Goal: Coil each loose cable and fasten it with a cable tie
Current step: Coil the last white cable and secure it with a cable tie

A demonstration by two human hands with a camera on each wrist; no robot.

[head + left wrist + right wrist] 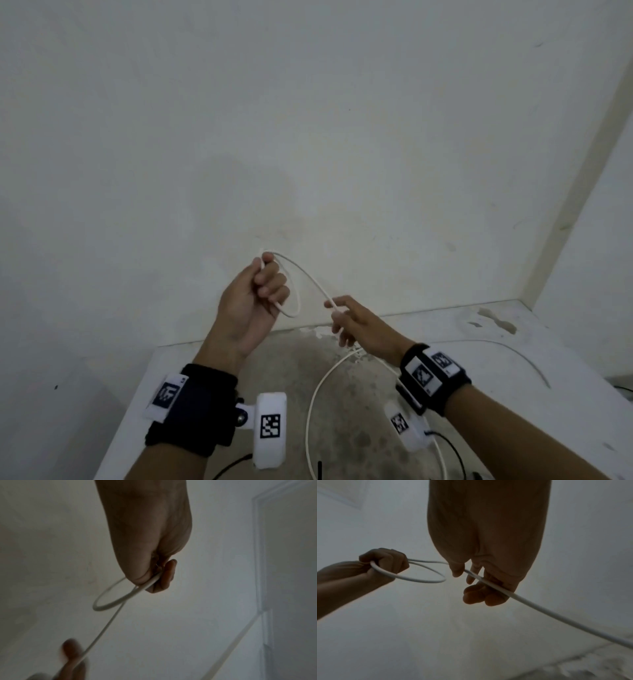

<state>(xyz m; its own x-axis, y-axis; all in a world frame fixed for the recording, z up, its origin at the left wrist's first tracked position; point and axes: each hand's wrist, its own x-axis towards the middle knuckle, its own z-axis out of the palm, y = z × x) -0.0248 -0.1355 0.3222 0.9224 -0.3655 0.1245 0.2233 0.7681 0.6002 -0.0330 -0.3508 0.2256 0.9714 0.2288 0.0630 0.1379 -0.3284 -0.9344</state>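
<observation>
A thin white cable [308, 275] is held up in front of the wall between both hands. My left hand [262, 284] is raised, its fingers curled round a small loop of the cable [106, 607], gripped at the loop's top. My right hand [342, 318] is lower and to the right; thumb and fingers [479, 588] curl loosely round the same cable [539, 609], which runs through them. From there the cable drops to the table [513, 411] and lies in a wide curve [310, 407]. No cable tie shows in any view.
A second white cable [513, 353] lies in an arc on the table's right side. Black cables [452, 448] sit at the near edge. The stained table stands in a corner, with plain walls [308, 137] close behind and to the right.
</observation>
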